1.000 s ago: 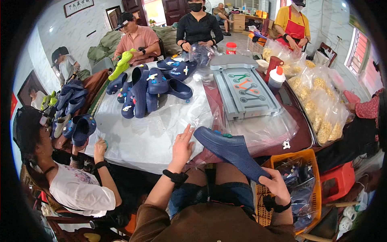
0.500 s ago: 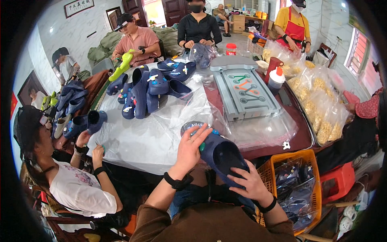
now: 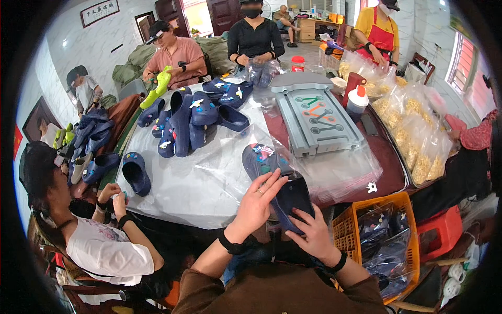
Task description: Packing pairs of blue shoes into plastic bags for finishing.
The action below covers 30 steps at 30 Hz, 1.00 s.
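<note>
I am watching my right hand (image 3: 312, 234) holding a navy clog (image 3: 294, 196) by its heel end, fingers dipping into the opening. My left hand (image 3: 254, 205) is lying along the clog's left side, fingers nearly straight; its thumb is hiding, so I cannot tell whether it is gripping or only steadying. The toe is pointing away from me, and clear film (image 3: 222, 170) is glinting around it, leaving me unsure whether it is wrapping the toe. Right of the grip, an orange crate (image 3: 346, 238) is holding bagged dark items (image 3: 384, 256), blurring under their plastic. Well left, a lone clog (image 3: 137, 175) is standing near a co-worker (image 3: 99, 240). Beyond the grip, a grey board (image 3: 306, 138) is lying rightward, while leftward heaped clogs (image 3: 183, 125) are hiding one another.
</note>
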{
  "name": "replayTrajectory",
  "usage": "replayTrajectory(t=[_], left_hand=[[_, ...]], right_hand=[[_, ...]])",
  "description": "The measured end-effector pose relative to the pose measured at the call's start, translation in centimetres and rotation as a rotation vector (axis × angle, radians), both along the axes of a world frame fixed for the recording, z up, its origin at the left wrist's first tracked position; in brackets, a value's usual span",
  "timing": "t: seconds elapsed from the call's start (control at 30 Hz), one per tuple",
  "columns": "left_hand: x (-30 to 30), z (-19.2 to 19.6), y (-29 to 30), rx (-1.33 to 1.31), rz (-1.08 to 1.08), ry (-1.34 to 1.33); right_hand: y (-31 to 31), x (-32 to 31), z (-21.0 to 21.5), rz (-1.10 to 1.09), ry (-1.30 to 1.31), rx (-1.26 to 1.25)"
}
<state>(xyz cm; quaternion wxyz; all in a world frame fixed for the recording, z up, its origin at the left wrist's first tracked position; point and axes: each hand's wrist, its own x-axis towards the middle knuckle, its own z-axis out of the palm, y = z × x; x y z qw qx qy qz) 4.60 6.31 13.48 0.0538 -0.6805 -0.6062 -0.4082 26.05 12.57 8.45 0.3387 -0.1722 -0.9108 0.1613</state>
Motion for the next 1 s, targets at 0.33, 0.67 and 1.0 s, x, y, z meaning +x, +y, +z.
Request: replayTrajectory(t=[0.33,0.67,1.0], left_hand=[[0.8,0.1,-0.5,-0.087,-0.342,-0.089],[-1.9,-3.2,-3.8,0.053,0.086,0.063],[-0.5,-3.3,-3.7,-0.023,0.231,-0.007]], right_hand=[[0.2,-3.9,-2.9,0.078,0.141,-0.276],[-0.5,-6.6,-2.6,0.044,0.373,-1.046],[-0.9,-7.0,-2.6,-0.066,0.199,-0.198]])
